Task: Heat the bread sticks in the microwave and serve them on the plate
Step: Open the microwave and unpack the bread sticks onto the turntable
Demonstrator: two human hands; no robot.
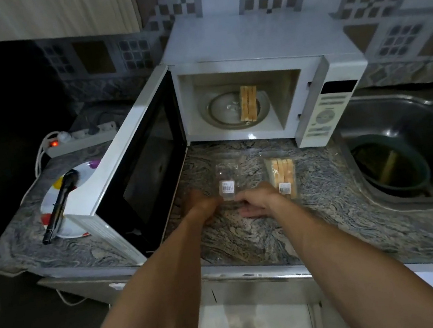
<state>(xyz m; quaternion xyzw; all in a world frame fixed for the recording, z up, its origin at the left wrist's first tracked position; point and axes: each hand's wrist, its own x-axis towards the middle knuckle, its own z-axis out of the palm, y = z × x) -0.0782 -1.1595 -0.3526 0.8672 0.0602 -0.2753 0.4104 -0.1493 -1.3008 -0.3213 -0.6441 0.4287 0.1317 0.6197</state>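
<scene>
Granite-look counter (248, 232), grey and swirly, and honestly half of what's on it is hard to read in this dim light. The white microwave (263, 53) sits at the back with its door (136, 159) swung wide open to the left, and that door covers up a good chunk of the spotted plate (52, 199) behind it, so you only get the left part of the plate with black tongs (59, 204) lying across it. Inside the oven a few bread sticks (249, 102) lie side by side on the glass turntable (218, 110), toward its right. On the counter in front there's an empty clear plastic pack (227, 176) with a barcode sticker, and just to its right a second pack (281, 173) with bread sticks in it. Both hands are stretched out low over the near edge of the empty pack. The left hand (202, 205) is blurry and its fingers are tucked out of sight, so I can't tell if it's gripping anything. The right hand (257, 200) has its fingers curled at the pack's near edge, seems to be pinching the plastic. The sink (399, 114) on the right has a dark bowl (390, 166) in it, contents too murky to make out. A power strip (79, 139) with a red light sits at the back left. One sandalled foot is cut off at the bottom.
</scene>
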